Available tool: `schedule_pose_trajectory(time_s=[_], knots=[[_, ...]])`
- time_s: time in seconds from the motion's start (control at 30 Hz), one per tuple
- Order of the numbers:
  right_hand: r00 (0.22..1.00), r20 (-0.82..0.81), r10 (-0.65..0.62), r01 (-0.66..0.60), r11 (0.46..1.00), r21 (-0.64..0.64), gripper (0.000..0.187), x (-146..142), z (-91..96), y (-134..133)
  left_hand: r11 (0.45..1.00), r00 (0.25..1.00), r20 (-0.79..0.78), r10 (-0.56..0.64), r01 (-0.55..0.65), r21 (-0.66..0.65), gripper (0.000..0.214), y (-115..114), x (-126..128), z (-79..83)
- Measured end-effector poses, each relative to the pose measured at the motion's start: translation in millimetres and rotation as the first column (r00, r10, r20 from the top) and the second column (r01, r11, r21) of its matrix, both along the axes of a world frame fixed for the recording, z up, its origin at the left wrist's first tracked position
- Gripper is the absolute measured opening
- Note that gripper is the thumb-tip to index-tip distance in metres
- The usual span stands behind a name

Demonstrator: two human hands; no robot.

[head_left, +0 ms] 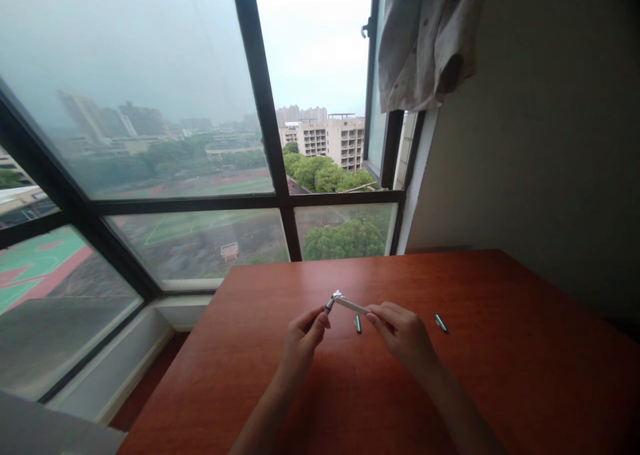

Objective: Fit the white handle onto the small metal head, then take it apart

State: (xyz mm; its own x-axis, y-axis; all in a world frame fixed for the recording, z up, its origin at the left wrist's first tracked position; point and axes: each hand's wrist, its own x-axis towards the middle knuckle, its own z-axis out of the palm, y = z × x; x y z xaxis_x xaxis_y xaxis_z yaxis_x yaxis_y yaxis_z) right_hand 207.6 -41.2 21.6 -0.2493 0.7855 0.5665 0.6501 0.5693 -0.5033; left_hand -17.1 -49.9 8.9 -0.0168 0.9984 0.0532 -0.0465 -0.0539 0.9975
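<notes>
Over the middle of the table, my left hand (pixel 306 335) pinches a slim dark pen-like piece (pixel 329 304) with a shiny part towards its upper end. A thin whitish strip (pixel 353 305) is pinched at its right end by my right hand (pixel 400 328). The strip's left end meets the tip of the pen-like piece at a small pale, bright bit, too small to make out. Just under the strip, a short dark green pen part (pixel 357 324) lies on the table. Another green pen part (pixel 441 322), with a silvery edge, lies right of my right hand.
The reddish-brown wooden table (pixel 280 288) stands against a dark-framed window (pixel 285 202). One pane (pixel 377 88) is swung open at the upper right, with a cloth garment (pixel 430 48) hanging before it. A plain wall (pixel 530 142) bounds the right side.
</notes>
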Motion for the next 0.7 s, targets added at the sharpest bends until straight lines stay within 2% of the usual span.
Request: schedule_pose_trajectory(time_s=[0.7], knots=[[0.999,0.029,-0.017,0.017,1.000,0.008,0.030,2.5,-0.9,1.0,0.997,0.992,-0.117,0.055,-0.048,0.067,0.036,0.1,-8.0,6.6]])
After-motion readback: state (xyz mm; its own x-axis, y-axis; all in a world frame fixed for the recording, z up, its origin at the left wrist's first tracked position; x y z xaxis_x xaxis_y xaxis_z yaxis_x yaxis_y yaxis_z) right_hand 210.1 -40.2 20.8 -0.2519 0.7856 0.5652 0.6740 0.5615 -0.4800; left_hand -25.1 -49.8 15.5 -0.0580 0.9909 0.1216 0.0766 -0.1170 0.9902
